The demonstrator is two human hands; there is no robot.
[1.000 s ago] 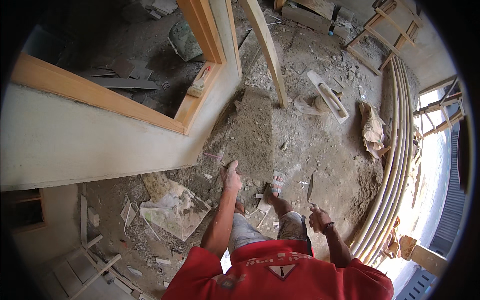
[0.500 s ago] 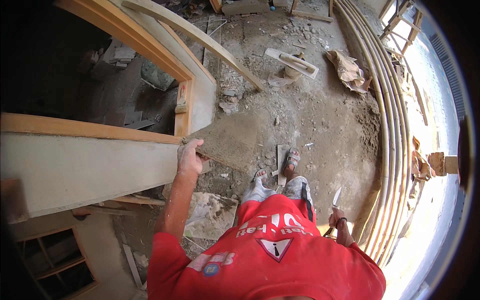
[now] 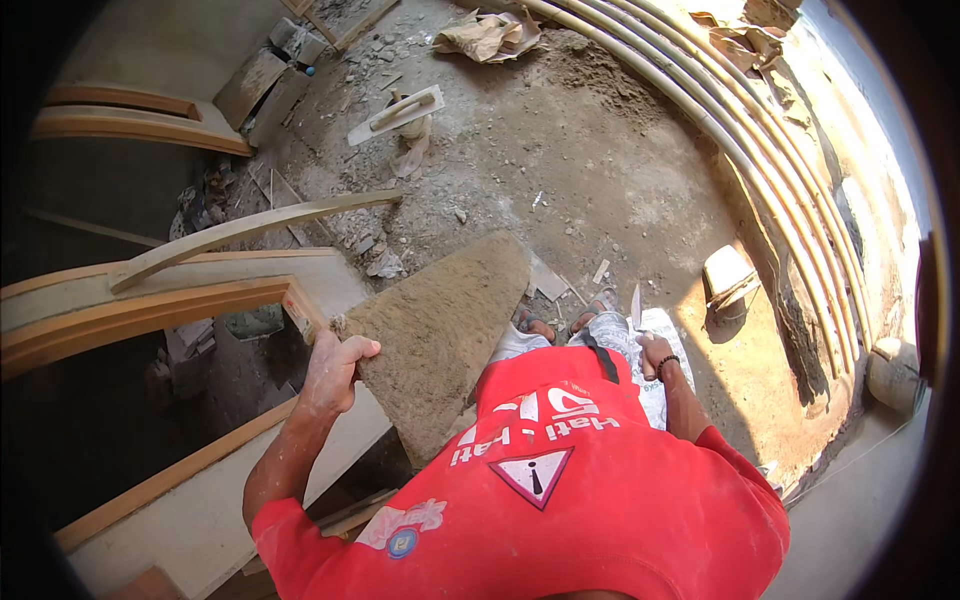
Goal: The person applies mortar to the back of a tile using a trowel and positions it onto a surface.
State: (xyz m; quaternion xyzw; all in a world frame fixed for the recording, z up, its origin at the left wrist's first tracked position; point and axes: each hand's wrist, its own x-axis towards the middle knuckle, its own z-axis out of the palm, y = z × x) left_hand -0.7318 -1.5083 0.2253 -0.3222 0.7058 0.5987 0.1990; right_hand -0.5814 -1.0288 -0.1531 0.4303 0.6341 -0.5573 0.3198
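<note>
My left hand (image 3: 335, 368) grips the edge of a flat, rough board (image 3: 440, 325) coated in grey-brown cement dust. Its thumb lies over the top face and the other fingers are mostly hidden. The board is held beside the orange wooden frame (image 3: 298, 308) of a wall opening, in front of my legs and left of them. On the right, my right hand (image 3: 657, 357) is closed round the handle of a small trowel (image 3: 636, 308). The narrow, pointed blade sticks up past my fingers, apart from the board.
A plastering float (image 3: 396, 113) lies farther off, close to crumpled brown paper (image 3: 487, 37). Long poles (image 3: 720, 130) run along the right side. A pale bucket (image 3: 730, 274) sits in the sunlit strip. A curved wooden plank (image 3: 250, 225) leans against the frame; rubble litters the ground.
The view has swung to the right, so the poles and float appear farther left. The board is nearer my body and turned. My right hand and trowel have come closer to my legs.
</note>
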